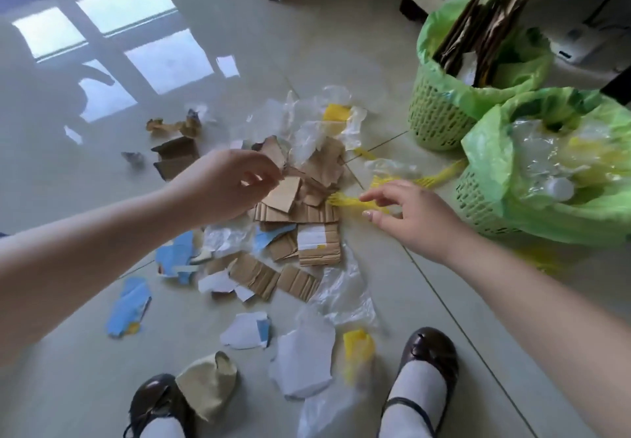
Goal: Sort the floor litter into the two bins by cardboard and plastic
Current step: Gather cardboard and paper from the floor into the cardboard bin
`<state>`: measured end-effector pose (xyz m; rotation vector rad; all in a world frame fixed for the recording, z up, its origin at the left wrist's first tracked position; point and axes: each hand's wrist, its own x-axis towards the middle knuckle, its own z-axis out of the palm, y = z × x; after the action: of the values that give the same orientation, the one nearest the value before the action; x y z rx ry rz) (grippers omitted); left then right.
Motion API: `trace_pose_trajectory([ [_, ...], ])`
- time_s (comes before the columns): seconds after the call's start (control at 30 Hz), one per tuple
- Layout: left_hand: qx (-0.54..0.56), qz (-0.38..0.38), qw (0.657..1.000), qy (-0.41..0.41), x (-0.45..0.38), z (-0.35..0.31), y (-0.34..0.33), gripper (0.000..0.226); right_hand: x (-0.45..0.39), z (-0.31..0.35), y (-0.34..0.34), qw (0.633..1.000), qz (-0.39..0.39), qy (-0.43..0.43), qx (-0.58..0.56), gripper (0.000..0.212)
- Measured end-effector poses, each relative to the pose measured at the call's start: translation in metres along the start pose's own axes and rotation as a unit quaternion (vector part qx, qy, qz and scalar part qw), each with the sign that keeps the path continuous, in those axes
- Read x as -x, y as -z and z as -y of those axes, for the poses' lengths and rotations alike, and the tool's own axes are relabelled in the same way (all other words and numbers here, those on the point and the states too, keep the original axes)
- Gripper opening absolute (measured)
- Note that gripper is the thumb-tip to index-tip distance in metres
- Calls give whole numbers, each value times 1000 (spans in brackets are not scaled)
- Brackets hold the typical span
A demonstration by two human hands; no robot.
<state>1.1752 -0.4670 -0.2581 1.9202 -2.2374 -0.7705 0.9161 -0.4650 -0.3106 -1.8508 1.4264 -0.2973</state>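
From the head camera, a heap of torn cardboard pieces lies mid-floor and serves as the landmark for everything else. The left hand hovers over the heap's near-left edge, fingers loosely curled downward with the tips close to a tan scrap; whether they actually pinch it cannot be told. The right hand sits just right of the heap, fingers spread and relaxed, fingertips touching a strip of yellow plastic mesh that lies against the heap's right edge. Beyond the heap, farther from the person, crumpled clear plastic film is scattered with a yellow scrap among it. Nearer the person than the heap lie blue-and-white paper pieces, more corrugated strips, a clear plastic bag and a white torn sheet. To the right of the heap stand two green baskets lined with green bags: the far bin holds upright brown cardboard, and the near bin holds clear plastic and yellow bits. Two dark shoes with white socks stand at the bottom, on the person's side of the heap.
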Motion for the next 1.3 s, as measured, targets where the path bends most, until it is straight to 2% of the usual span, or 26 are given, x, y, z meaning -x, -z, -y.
trace_pose_trajectory([
  [0.17,92,8,992,91,19,71,-32,15,-24,0,-61,993,51,-105,16,25],
  [0.33,65,36,993,96,-9,106,-72,18,-70,-4,-94,979,119,-108,122,34],
  [0.4,17,52,995,81,-31,114,-86,24,-94,-8,-101,985,63,-94,129,35],
  [0.5,-16,78,995,56,-66,121,-108,37,-133,-17,-103,984,-85,-77,139,43],
  [0.53,-29,83,995,49,-77,122,-115,42,-145,-20,-102,981,-90,-80,150,49],
  [0.63,-76,109,991,30,-107,125,-137,65,-178,-36,-103,974,12,-110,199,65],
  [0.77,-108,149,983,22,-134,132,-165,84,-202,-57,-112,959,111,-112,237,69],
  [0.9,-137,135,981,-11,-138,139,-175,80,-201,-68,-113,954,148,-95,243,66],
  [1.0,-143,76,983,-90,-134,149,-171,67,-195,-74,-111,967,112,-62,220,53],
  [1.13,-137,10,970,-200,-132,166,-166,54,-188,-76,-113,964,66,-56,253,38],
  [1.23,-117,-5,972,-202,-132,169,-162,40,-185,-73,-113,959,75,-55,267,28],
  [1.3,-80,-31,981,-177,-131,169,-153,42,-183,-67,-107,949,130,-37,286,37],
])
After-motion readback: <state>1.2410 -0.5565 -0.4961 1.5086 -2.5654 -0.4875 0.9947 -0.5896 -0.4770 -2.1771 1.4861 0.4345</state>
